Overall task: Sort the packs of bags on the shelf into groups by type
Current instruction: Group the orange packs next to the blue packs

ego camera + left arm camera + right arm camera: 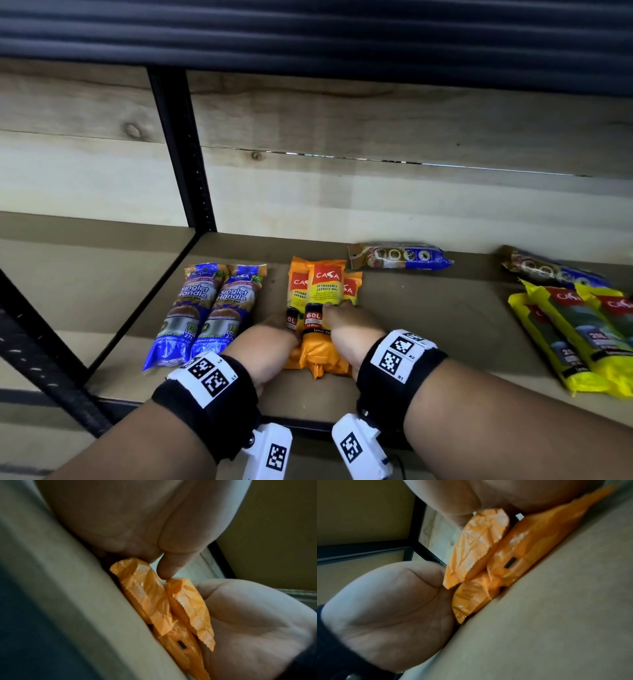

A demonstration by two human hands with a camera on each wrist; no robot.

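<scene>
Head view: both hands flank orange packs (322, 308); wrist views show left hand (120, 520), right hand (388, 601) grasping crimped ends

**Right wrist: orange packs on shelf**

Orange packs (488, 561) bunched on the tan shelf (556, 615), crinkled serrated ends toward camera. Right hand (393, 601): palm against their near ends, a finger on top. Black post (418, 520) behind.

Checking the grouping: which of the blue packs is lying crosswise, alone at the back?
The blue pack behind the orange packs; it lies sideways, label hidden, unlike the two lengthwise Singlet Handle packs.
</scene>
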